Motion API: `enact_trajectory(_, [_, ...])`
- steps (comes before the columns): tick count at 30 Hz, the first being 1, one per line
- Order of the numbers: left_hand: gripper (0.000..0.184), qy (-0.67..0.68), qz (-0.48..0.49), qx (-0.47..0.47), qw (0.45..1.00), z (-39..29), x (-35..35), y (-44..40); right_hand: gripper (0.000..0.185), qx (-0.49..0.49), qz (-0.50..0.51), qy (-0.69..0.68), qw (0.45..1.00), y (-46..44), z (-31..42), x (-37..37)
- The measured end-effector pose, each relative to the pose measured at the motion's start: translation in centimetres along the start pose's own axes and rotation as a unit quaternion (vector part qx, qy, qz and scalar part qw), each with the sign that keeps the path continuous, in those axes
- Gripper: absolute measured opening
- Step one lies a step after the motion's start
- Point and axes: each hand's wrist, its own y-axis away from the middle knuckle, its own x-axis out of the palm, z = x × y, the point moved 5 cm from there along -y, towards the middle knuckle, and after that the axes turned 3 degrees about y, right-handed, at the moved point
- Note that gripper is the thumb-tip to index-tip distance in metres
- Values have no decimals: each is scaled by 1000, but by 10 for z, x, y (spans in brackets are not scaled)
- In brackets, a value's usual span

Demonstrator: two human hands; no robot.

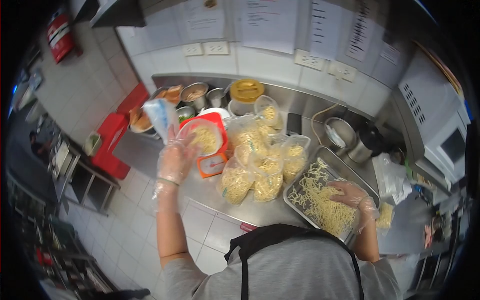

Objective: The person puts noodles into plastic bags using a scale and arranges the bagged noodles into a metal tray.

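In the head view, we see two hands in clear plastic gloves at a stainless-steel worktop (200, 189). Our left hand (175, 159) has its fingers spread at the near-left edge of a round translucent bowl (219, 142) holding pale yellow noodles (204, 138); we cannot tell whether the fingertips press on it. The bowl sits in the red plastic pan (223, 131) of an orange dial scale (211, 166), beside an upright blue-and-white plastic bag (159, 118). Our right hand (349, 194) reaches palm down into loose yellow noodles (320, 200) in a rectangular metal tray (306, 215), its fingers extended among the strands; whether they pinch any, we cannot tell. Between bowl and tray stand clear plastic bags filled with noodles (267, 184), grouped close together. In our judgement, the strands are best gathered from beneath with loosely curled fingers and shaken free over the tray, since tangled ends could drag over the rim. The left fingers should come clear of bowl and pan whenever the dial is read, as even light contact could skew it.
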Motion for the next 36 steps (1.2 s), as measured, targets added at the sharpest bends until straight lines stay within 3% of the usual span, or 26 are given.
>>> enact_trajectory(1, [40, 13, 64, -48, 997, 24, 10, -14, 55, 15, -4, -3, 1000, 6, 3, -3])
enact_trajectory(4, [49, 67, 84, -42, 993, 63, 31, -51, 55, 54, -11, -7, 998, 22, -13, 3])
enact_trajectory(5, [50, 168, 88, -56, 980, 62, 34, -59, 56, 65, -11, -6, 998, 25, -20, 6])
enact_trajectory(7, [54, 365, 94, -84, 923, 29, 22, -72, 56, 70, -8, 5, 997, 30, -26, 9])
enact_trajectory(8, [57, 395, 82, -37, 914, 4, 11, -80, 56, 73, -6, 11, 997, 32, -28, 10])
enact_trajectory(11, [59, 359, 95, 73, 926, -44, 0, -120, 56, 56, -29, -4, 998, 24, -16, -8])
enact_trajectory(13, [60, 403, 106, 72, 906, -90, -8, -134, 57, -8, -95, -25, 995, -3, -17, -14])
enact_trajectory(15, [60, 445, 139, 67, 882, -113, -6, -155, 59, -2, -89, -231, 969, -28, 8, -37])
enact_trajectory(17, [59, 485, 191, 53, 852, -124, 1, -179, 59, -38, -152, -340, 927, -76, 11, -40])
enact_trajectory(19, [60, 544, 211, 76, 808, -140, 18, -191, 61, 6, -195, -313, 930, -112, 31, -47])
enact_trajectory(21, [62, 603, 240, 82, 756, -158, 45, -196, 63, 17, -158, -241, 958, -174, 30, -8])
enact_trajectory(23, [61, 585, 294, 82, 752, -164, 81, -197, 66, -146, -4, -231, 962, -193, 68, 28])
enact_trajectory(25, [58, 553, 345, 102, 752, -161, 122, -189, 67, -69, -67, 42, 995, -171, 108, 36])
enact_trajectory(28, [47, 514, 404, 97, 751, -151, 185, -165, 65, -67, -151, 91, 982, -169, 113, 61])
enact_trajectory(31, [38, 414, 455, 51, 787, -121, 234, -146, 61, -86, -115, 0, 990, -162, 106, 57])
enact_trajectory(34, [35, 416, 357, -4, 836, -82, 257, -148, 58, -122, -185, 35, 974, -156, 102, 63])
enact_trajectory(36, [33, 422, 350, -17, 836, -69, 250, -152, 55, -156, -179, -9, 971, -156, 95, 61])
